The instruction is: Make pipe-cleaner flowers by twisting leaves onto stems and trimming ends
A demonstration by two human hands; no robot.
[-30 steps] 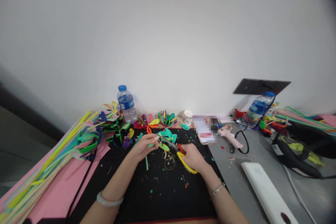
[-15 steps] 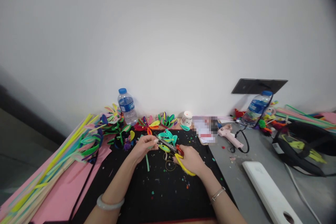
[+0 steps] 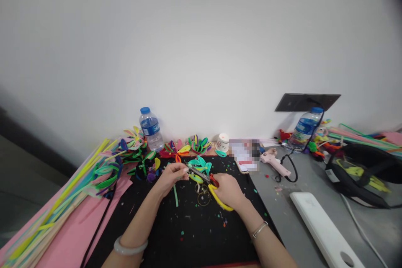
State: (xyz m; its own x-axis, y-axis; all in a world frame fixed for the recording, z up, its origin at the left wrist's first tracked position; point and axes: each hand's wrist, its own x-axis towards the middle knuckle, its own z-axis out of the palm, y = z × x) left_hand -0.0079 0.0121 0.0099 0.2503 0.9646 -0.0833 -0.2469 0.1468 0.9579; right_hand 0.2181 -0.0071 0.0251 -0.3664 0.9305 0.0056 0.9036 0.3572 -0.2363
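Observation:
My left hand [image 3: 174, 175] is closed in a pinch at the middle of the black mat. From below its fingers a pale green pipe cleaner [image 3: 176, 196] extends down; the pinched end is hidden. In my right hand [image 3: 228, 190] are pliers [image 3: 201, 173] with red and yellow handles, their long grey jaws pointing up-left to the left fingertips. I cannot tell whether the tips touch the pipe cleaner. Just behind the jaws lie turquoise pipe-cleaner loops [image 3: 201, 163] and a yellow-green loop [image 3: 196, 179]. Thin wire rings [image 3: 203, 197] lie beneath the pliers.
Scraps dot the black mat [image 3: 188, 243]. Pipe-cleaner flowers [image 3: 199, 144], a water bottle [image 3: 151, 130] and a paper cup [image 3: 222, 143] line the wall. Long pipe cleaners [image 3: 59, 205] lie left on pink paper. To the right are a phone [image 3: 243, 166], glue gun [image 3: 276, 164] and white power bank-like slab [image 3: 320, 226].
The view has shifted slightly. Both hands and the pliers keep nearly the same position, with the jaws still at the left fingertips.

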